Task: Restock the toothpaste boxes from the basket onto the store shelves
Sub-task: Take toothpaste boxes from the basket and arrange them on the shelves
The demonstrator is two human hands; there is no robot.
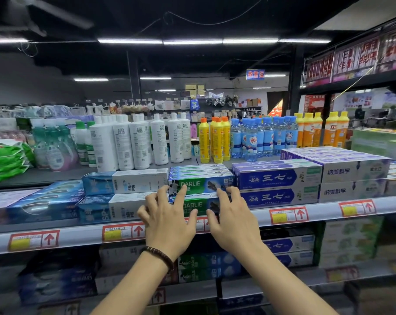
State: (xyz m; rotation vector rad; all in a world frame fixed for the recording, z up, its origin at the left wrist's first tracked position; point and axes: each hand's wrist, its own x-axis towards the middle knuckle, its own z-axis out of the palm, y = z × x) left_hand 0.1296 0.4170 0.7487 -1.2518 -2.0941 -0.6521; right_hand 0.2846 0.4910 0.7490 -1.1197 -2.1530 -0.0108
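Left grip (pixel 167 215) and right grip (pixel 234 218), both splayed open, holding nothing, press stacked Darlie boxes (pixel 200 184) on the shelf (pixel 324 211), between white boxes (pixel 140 180) and blue boxes (pixel 276 178).

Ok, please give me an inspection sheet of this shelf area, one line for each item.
Surface: grey metal shelf rail with red-yellow price tags; boxes stacked two high.
Job's things: green Darlie toothpaste boxes, printed fronts facing out; basket not in view.
Clutter: nothing seen.
Grips: left hand and right hand touch the Darlie stack with spread fingers.
Cables: thin black wire sags under the ceiling.
Surroundings: white plastic bottles and blue water bottles behind; blue-purple toothpaste boxes to the right.
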